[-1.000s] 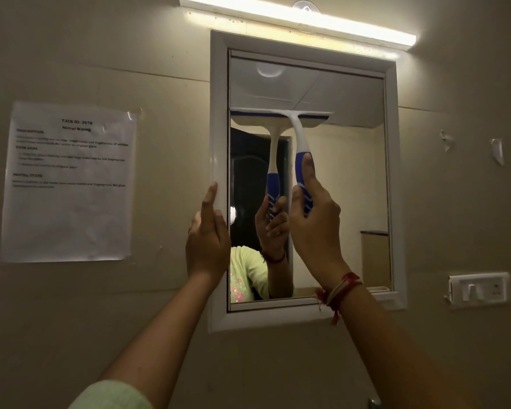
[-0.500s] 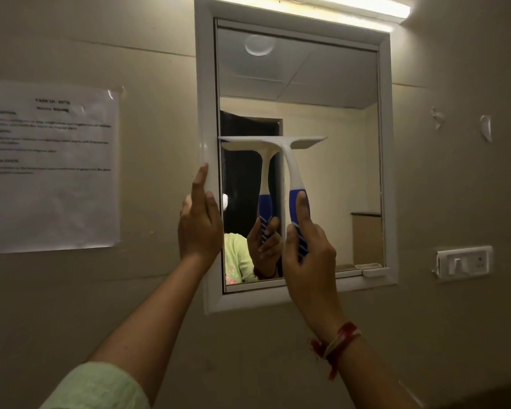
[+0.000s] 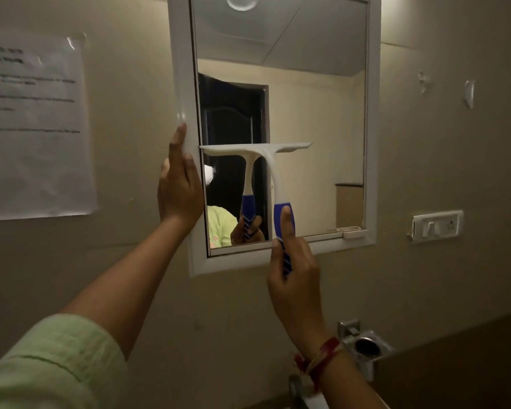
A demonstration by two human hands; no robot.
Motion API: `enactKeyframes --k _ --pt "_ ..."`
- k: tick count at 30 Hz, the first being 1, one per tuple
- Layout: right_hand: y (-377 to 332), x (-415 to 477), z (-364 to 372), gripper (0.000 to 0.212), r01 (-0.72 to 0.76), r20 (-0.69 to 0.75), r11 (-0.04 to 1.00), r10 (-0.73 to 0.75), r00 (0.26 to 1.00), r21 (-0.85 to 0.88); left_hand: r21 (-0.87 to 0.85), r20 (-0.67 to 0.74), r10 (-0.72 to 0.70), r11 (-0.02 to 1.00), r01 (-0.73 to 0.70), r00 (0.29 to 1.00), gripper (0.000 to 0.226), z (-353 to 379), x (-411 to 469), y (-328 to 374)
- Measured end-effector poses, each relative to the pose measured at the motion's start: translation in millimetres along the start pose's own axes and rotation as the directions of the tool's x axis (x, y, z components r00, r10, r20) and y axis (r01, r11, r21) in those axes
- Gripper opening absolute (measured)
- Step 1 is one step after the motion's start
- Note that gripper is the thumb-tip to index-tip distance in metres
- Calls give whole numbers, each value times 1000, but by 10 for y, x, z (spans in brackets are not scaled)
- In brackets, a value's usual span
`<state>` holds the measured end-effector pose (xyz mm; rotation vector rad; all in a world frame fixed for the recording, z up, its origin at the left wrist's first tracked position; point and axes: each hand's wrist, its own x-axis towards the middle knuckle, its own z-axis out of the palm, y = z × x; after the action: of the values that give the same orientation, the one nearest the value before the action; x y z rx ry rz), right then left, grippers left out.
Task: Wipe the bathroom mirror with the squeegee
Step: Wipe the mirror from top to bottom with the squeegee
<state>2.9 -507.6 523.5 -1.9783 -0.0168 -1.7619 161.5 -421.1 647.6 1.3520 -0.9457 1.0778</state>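
A white-framed mirror [image 3: 372,143] hangs on the beige wall. The squeegee [image 3: 273,169] has a white blade bar and a blue handle; its blade lies flat against the left half of the glass, about halfway down. My right hand [image 3: 295,278] grips the blue handle below the mirror's bottom edge, thumb stretched up along it. My left hand [image 3: 179,190] presses flat against the mirror's left frame, fingers pointing up and holding nothing. The glass reflects the squeegee, a hand and a green sleeve.
A printed paper sheet [image 3: 33,125] is taped to the wall at left. A switch plate [image 3: 437,225] sits right of the mirror, with two small wall hooks [image 3: 469,94] above it. A metal holder [image 3: 366,346] juts out below, near my right wrist.
The squeegee has slid down the glass from near the top to mid-height, and my right hand dropped below the frame. The view also tilted down; the light above the mirror left the frame.
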Motion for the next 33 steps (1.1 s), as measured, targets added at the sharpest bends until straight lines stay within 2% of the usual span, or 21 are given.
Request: enactKeyframes --k 10,19,24,33 --pt "47 -549 -55 50 -82 38 996 84 996 -34 6 60 27 1000 -27 998 45 -42 12 25" --pt "96 -1048 -86 53 -137 37 989 139 990 -57 12 99 12 1000 -13 995 45 -70 5 13" --pt "119 -1184 -138 60 -175 55 983 177 983 -51 7 57 14 1000 -14 998 45 -43 -20 31" --pt "118 -1321 -244 53 -232 84 971 236 968 -53 58 8 33 998 -33 999 45 -23 -46 51"
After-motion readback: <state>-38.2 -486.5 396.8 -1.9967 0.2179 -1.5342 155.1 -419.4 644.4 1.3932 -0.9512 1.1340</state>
